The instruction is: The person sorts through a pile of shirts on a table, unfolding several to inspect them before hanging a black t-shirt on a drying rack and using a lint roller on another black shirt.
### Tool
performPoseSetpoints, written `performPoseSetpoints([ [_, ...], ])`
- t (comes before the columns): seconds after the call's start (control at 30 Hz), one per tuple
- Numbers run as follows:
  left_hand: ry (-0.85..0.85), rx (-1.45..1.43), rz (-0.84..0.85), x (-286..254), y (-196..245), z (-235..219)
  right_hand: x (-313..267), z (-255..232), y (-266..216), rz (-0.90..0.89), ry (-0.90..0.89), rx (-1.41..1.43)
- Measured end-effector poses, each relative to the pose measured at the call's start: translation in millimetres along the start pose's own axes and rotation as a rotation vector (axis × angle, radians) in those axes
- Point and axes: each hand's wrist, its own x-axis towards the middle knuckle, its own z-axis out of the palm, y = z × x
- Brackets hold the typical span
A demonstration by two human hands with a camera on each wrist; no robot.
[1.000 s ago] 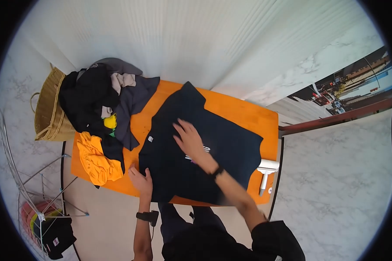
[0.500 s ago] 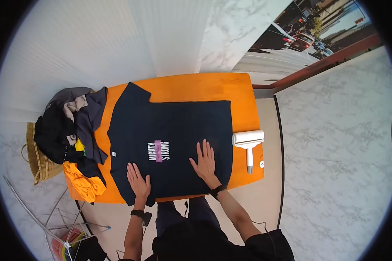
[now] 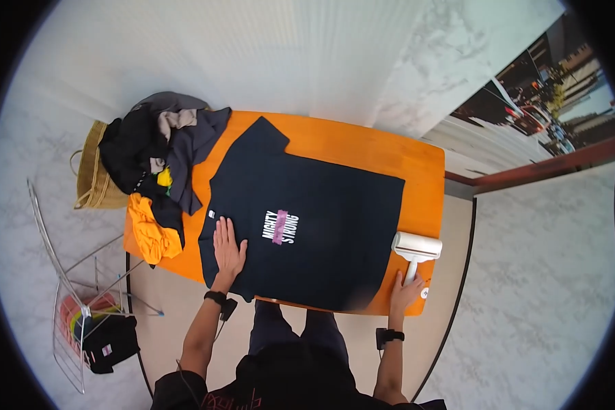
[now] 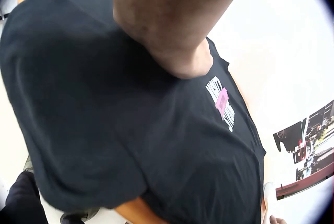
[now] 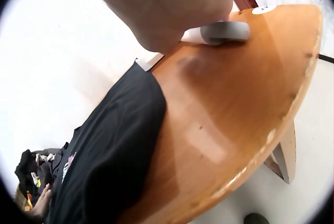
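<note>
A dark navy T-shirt (image 3: 335, 219) lies spread on the orange table, its collar toward the left. White lettering, "MIGHTY STRONG", with a pink strip (image 3: 279, 227) across it marks the chest. My left hand (image 3: 229, 254) rests flat on the shirt near the collar, fingers extended. At the table's right end, my right hand (image 3: 404, 295) grips the handle of a white lint roller (image 3: 420, 247), whose head sits beside the shirt's hem. In the right wrist view the handle's grey end (image 5: 229, 32) sticks out from under that hand.
Heaped dark clothes (image 3: 133, 150) and an orange garment (image 3: 154, 236) cover the table's left end, by a wicker basket (image 3: 92, 178). A metal rack (image 3: 65, 280) stands at the left, with a black garment (image 3: 113, 345) low beside it. The orange table (image 3: 362, 147) backs onto a pale curtain.
The shirt lies flatter, its print now uncovered. My right hand has left the shirt and gone right to the lint roller's handle. My left hand has moved onto the shirt near the collar.
</note>
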Motion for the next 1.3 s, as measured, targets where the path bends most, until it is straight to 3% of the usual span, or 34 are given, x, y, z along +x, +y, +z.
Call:
performPoseSetpoints([
  [0.13, -0.048, -0.001, -0.039, 1.2, -2.0, 2.2, 17.2, 6.9, 15.2, -0.103, -0.021, -0.033],
  [0.2, -0.032, -0.005, -0.032, 2.9, -2.3, -0.2, 23.4, 7.4, 20.6, -0.039, -0.099, -0.036],
  [0.37, 0.041, -0.043, -0.029, 22.5, -8.6, -14.0, 30.3, -1.0, 15.1, -0.032, 0.008, 0.163],
  [0.4, 0.043, -0.049, -0.031, 29.0, -10.2, -17.5, 24.9, -1.7, -4.3, -0.037, 0.013, 0.16],
  [0.47, 0.067, -0.056, 0.0, 43.5, -12.4, -22.4, 4.3, -16.0, -84.7, -0.362, 0.137, 0.295],
  [0.53, 0.07, -0.083, 0.017, 62.5, -15.4, -24.3, -24.0, -32.0, -174.3, 0.079, -0.472, 0.743],
  [0.57, 0.067, -0.097, 0.03, 72.7, -18.2, -25.5, -35.7, -40.1, -226.2, 0.067, -0.588, 0.825],
  [0.63, 0.064, -0.134, 0.055, 93.8, -21.2, -27.3, -53.0, 3.5, -285.4, 0.027, -0.73, 0.875],
  [0.67, 0.054, -0.159, 0.073, 101.0, -25.2, -26.6, -63.8, 51.9, -304.4, -0.155, -0.589, 0.903],
  [0.73, 0.081, -0.197, 0.116, 116.9, -38.3, -17.4, -73.0, 103.8, -360.2, -0.282, -0.457, 0.771],
  [0.8, 0.056, -0.214, 0.101, 127.1, -46.5, -12.9, -82.2, 129.5, -415.2, -0.125, -0.529, 0.787],
  [0.83, 0.078, -0.215, 0.107, 130.2, -50.7, -8.0, -89.7, 140.7, -439.3, -0.167, -0.435, 0.713],
  [0.87, 0.074, -0.237, 0.118, 132.8, -55.9, -3.8, -92.3, 148.4, -457.6, -0.211, -0.343, 0.634],
  [0.9, 0.07, -0.252, 0.101, 133.2, -55.9, -5.2, -89.0, 145.9, -464.6, -0.06, -0.527, 0.648],
  [1.03, 0.028, -0.338, 0.064, 137.7, -56.0, -8.6, -96.1, 167.1, -511.2, -0.07, -0.456, 0.352],
  [1.3, -0.084, -0.375, -0.004, 139.2, -54.3, -24.4, -27.2, 195.1, -540.7, -0.091, -0.402, 0.276],
])
